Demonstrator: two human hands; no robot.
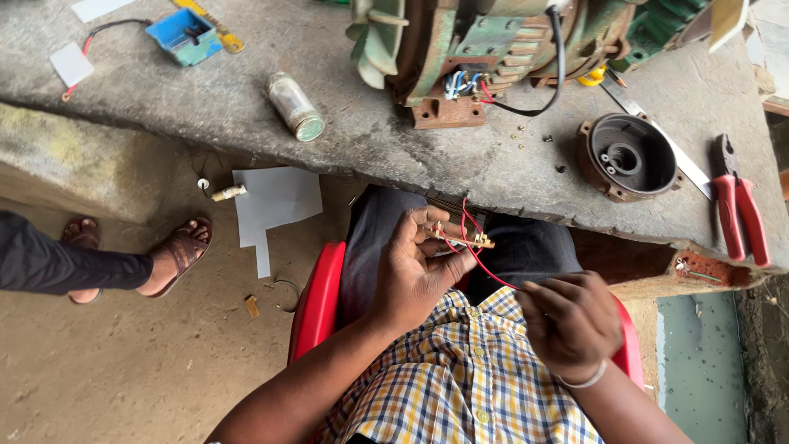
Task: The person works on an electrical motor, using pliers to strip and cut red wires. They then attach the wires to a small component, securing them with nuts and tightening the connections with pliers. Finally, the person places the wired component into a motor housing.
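The left hand (pixel 415 267) pinches a small terminal block (pixel 464 238) between thumb and fingers, just below the bench (pixel 246 107) edge, over the lap. A red wire (pixel 485 267) runs from the block toward four o'clock into the right hand (pixel 569 321), whose fingers are curled closed around it. At twelve o'clock sits a green motor (pixel 493 41); at two o'clock, a round end cover (pixel 629 156) and red pliers (pixel 738 205).

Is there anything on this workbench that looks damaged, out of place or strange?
Yes. The green electric motor is partly dismantled: its end cover lies apart on the concrete bench, loose screws are scattered beside it, and its wires hang exposed. A cylindrical capacitor lies on its side. Paper sheets lie on the dirt floor.
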